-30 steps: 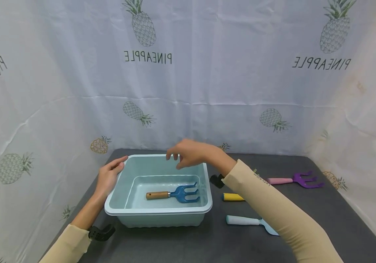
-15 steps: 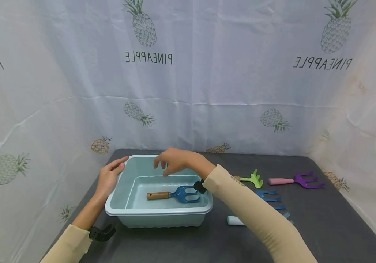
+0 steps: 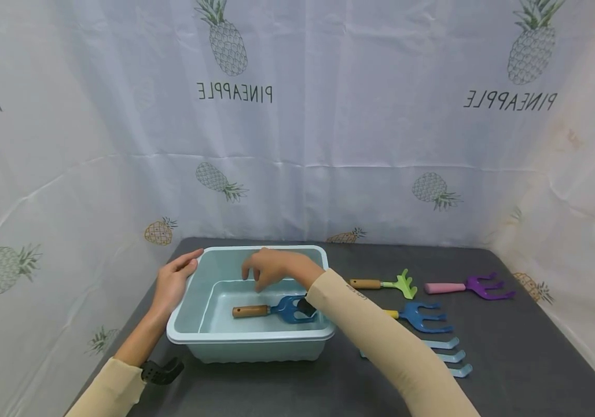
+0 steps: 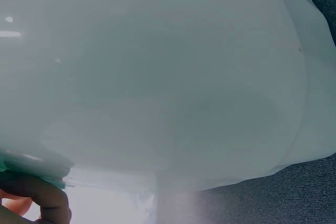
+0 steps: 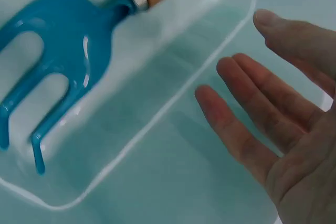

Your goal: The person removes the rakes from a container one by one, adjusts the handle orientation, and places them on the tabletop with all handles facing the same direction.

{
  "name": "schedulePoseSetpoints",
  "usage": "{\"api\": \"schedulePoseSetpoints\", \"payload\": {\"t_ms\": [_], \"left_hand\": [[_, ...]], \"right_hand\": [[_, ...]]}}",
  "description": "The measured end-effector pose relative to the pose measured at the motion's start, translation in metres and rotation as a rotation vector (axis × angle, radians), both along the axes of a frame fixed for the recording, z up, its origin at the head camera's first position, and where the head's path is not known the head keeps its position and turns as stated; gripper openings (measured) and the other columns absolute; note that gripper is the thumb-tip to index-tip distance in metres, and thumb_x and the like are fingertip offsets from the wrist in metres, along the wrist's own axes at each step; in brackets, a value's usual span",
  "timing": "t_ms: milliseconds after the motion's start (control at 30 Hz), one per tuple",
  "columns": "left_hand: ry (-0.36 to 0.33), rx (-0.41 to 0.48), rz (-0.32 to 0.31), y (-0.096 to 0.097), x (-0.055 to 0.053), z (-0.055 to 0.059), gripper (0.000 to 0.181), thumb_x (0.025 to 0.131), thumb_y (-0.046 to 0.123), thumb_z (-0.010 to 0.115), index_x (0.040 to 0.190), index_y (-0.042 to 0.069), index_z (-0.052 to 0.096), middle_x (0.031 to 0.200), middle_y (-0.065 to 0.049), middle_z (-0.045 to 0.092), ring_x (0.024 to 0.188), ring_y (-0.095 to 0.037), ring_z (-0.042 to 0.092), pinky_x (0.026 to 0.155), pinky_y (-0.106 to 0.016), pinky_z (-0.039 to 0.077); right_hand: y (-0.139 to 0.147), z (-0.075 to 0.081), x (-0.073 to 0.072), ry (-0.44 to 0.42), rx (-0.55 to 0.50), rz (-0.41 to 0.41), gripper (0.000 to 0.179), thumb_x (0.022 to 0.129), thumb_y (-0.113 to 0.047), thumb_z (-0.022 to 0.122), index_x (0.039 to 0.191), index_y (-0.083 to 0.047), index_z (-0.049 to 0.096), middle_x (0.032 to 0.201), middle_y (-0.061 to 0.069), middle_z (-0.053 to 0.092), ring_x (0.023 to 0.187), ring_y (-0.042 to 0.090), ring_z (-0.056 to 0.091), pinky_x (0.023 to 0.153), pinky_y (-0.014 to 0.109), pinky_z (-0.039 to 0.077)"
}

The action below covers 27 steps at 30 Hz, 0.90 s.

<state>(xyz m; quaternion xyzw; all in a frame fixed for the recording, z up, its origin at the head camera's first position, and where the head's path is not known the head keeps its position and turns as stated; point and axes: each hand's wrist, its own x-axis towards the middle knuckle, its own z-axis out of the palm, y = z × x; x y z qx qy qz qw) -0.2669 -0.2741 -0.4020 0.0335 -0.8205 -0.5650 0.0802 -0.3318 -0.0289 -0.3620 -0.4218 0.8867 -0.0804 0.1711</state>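
Observation:
A pale blue-green plastic basin (image 3: 245,337) stands on the dark table in the head view. My left hand (image 3: 171,286) grips its left rim; curled fingers (image 4: 50,198) show at the rim in the left wrist view. Inside the basin lies a hand fork (image 3: 250,311) with a wooden handle and blue tines. My right hand (image 3: 275,267) is over the basin's back half, holding nothing. Its fingers are loosely bent and apart from the fork in the right wrist view. The right wrist strap hides part of the tines in the head view.
Right of the basin lie a green hand rake (image 3: 401,284), a purple fork (image 3: 485,286) with a pink handle and a blue fork (image 3: 422,315) with a yellow handle. A light blue pronged tool (image 3: 448,357) is partly behind the right sleeve. Pineapple-print cloth (image 3: 318,127) surrounds the table.
My right hand has moved left and lower into the basin, and its sleeve has uncovered the green rake and blue fork. The left hand and basin have stayed put.

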Motion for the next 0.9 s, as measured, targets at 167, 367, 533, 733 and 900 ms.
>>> {"api": "schedulePoseSetpoints", "payload": {"t_ms": [167,367,533,733,900], "left_hand": [[0.009,-0.012,0.004,0.0,0.0,0.001,0.043,0.111,0.029,0.048,0.15,0.012,0.056,0.152,-0.017,0.056,0.095,0.017,0.054,0.081,-0.01,0.048],[0.012,-0.01,0.009,0.0,0.0,0.0,0.043,0.111,0.028,0.048,0.15,0.011,0.056,0.15,-0.017,0.057,0.094,0.015,0.055,0.08,-0.011,0.048],[0.015,-0.023,0.006,0.0,0.0,-0.001,0.043,0.111,0.029,0.048,0.149,0.012,0.056,0.149,-0.018,0.058,0.094,0.014,0.055,0.08,-0.012,0.049],[0.018,-0.028,0.008,-0.001,-0.001,-0.001,0.043,0.111,0.028,0.049,0.149,0.012,0.057,0.148,-0.017,0.059,0.094,0.015,0.055,0.08,-0.011,0.048],[0.021,-0.025,0.008,0.0,-0.001,-0.001,0.042,0.111,0.028,0.049,0.148,0.011,0.058,0.147,-0.018,0.059,0.093,0.015,0.055,0.08,-0.011,0.048]], "right_hand": [[-0.006,-0.005,0.0,0.001,0.029,-0.029,0.043,0.092,-0.015,0.078,0.133,-0.017,0.068,0.123,0.006,0.071,0.101,0.012,0.063,0.079,0.026,0.054],[-0.011,-0.015,0.003,-0.071,0.061,-0.078,0.045,0.09,-0.017,0.08,0.133,-0.02,0.067,0.112,-0.001,0.067,0.096,0.01,0.062,0.076,0.026,0.056],[-0.013,-0.023,0.006,-0.15,0.059,-0.118,0.043,0.091,-0.018,0.08,0.132,-0.021,0.067,0.11,-0.001,0.066,0.096,0.01,0.061,0.077,0.031,0.06],[-0.015,-0.031,0.01,-0.144,0.102,-0.136,0.049,0.086,-0.014,0.083,0.132,-0.022,0.067,0.109,-0.002,0.061,0.092,0.013,0.061,0.079,0.033,0.059],[-0.017,-0.035,0.013,-0.102,0.151,-0.129,0.048,0.086,-0.014,0.084,0.13,-0.025,0.068,0.118,-0.001,0.06,0.092,0.012,0.059,0.079,0.032,0.058]]}}
